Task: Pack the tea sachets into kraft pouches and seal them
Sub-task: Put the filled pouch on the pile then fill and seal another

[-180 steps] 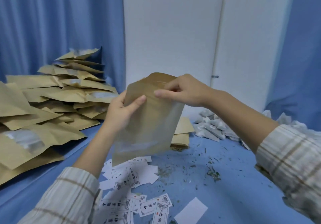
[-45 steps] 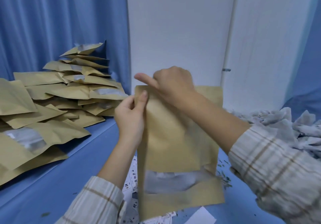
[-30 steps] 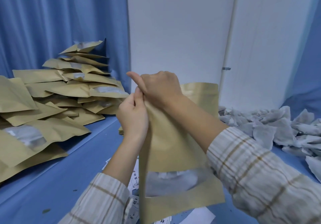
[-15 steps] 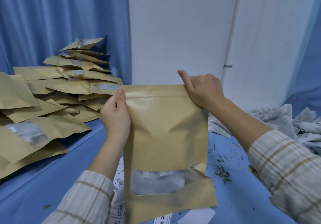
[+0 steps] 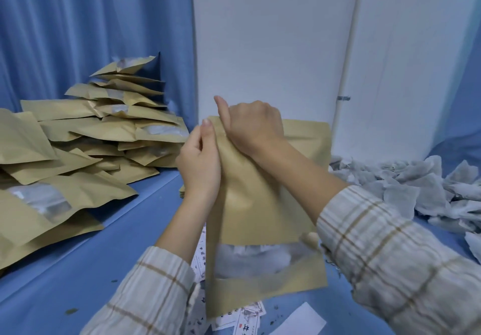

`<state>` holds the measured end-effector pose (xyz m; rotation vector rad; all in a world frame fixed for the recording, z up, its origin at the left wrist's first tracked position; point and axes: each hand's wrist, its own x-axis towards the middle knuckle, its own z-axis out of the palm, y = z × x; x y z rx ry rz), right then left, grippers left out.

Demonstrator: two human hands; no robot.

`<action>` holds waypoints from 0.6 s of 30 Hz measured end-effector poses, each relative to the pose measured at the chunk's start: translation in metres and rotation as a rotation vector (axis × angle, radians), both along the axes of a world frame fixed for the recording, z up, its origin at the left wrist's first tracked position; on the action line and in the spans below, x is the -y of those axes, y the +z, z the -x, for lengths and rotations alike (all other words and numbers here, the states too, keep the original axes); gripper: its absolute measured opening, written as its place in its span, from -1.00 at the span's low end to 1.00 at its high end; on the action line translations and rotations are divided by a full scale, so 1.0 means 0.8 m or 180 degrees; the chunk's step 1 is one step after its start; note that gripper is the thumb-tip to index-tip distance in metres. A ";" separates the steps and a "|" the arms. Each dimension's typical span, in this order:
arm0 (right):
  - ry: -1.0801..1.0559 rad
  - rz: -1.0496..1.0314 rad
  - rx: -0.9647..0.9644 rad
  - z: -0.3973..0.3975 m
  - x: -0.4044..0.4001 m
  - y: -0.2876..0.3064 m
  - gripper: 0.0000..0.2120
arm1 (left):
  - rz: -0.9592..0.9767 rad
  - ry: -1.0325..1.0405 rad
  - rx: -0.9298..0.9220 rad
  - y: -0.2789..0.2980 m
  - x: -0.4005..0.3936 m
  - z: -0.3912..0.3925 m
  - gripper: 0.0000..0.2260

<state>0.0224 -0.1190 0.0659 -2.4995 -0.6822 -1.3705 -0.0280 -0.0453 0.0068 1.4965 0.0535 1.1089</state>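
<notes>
I hold a kraft pouch upright above the blue table, and white sachets show through its clear window. My left hand pinches the pouch's top left corner. My right hand pinches the top strip right beside the left hand, thumb raised, its forearm crossing the front of the pouch. The right part of the top edge stands free behind my right wrist.
A tall heap of filled kraft pouches covers the left side of the blue table. Loose white tea sachets lie piled at the right. Printed paper labels and tea crumbs lie under the pouch. White wall panels stand behind.
Half a second ago my right hand gripped the pouch's top right corner. It has moved back along the top strip to the left corner, beside my left hand.
</notes>
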 end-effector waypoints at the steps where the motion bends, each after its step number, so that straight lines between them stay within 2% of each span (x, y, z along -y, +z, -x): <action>1: 0.0018 -0.0046 -0.0058 -0.001 0.001 -0.002 -0.41 | -0.0044 -0.0092 -0.0018 -0.001 -0.003 0.001 -0.62; 5: 0.0114 -0.0190 -0.0277 0.008 -0.013 0.004 -0.39 | -0.0197 -0.0172 -0.0162 -0.004 0.000 0.000 -0.68; 8: 0.0090 -0.0123 -0.0035 0.016 -0.023 0.000 -0.42 | 0.0092 -0.0402 -0.0183 -0.007 0.007 0.000 -0.68; 10: 0.0154 -0.0096 -0.0083 0.012 -0.024 -0.003 -0.41 | 0.0212 -0.0533 -0.0163 -0.011 0.007 0.001 -0.66; 13: 0.0260 0.0039 -0.0254 0.001 0.000 -0.006 -0.38 | 0.0097 -0.0278 -0.0044 -0.019 -0.007 0.003 -0.64; 16: 0.0205 0.0248 -0.0033 -0.009 0.032 -0.013 -0.51 | -0.0260 -0.0055 0.0106 -0.022 -0.015 0.005 -0.63; 18: 0.0125 0.0163 -0.0240 -0.015 0.045 -0.014 -0.43 | -0.0399 0.0051 0.0139 -0.021 -0.016 0.004 -0.62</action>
